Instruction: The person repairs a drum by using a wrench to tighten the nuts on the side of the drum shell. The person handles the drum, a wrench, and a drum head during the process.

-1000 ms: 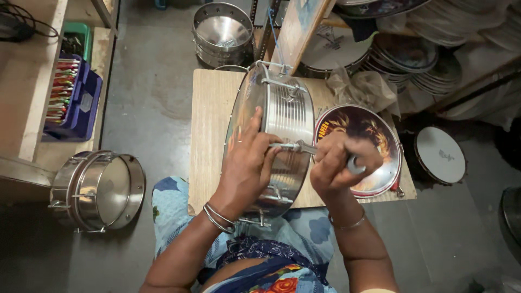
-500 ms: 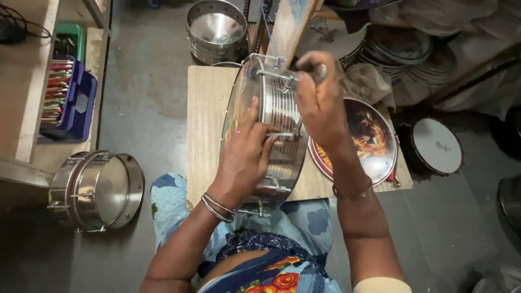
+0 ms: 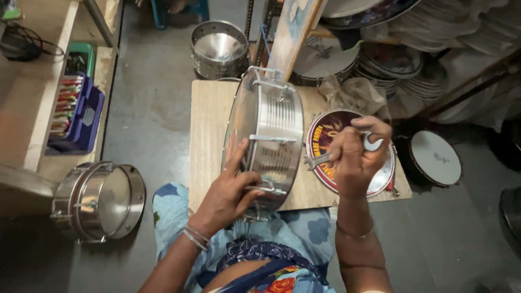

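Two hands work at a steel drum [image 3: 271, 135] that stands on its edge on a low wooden board [image 3: 209, 141], leaning toward the person's lap. The left hand [image 3: 228, 195] lies against the drum's near rim, fingers spread along the metal and the thumb hooked by a tension rod, steadying the drum without closing on it. The right hand [image 3: 355, 154] is raised just right of the drum, fingers curled tight round a small metal wrench [image 3: 347, 151], over a round printed drum skin [image 3: 353, 157] that lies flat on the board. A second steel drum [image 3: 100, 201] rests on the floor to the left, well apart.
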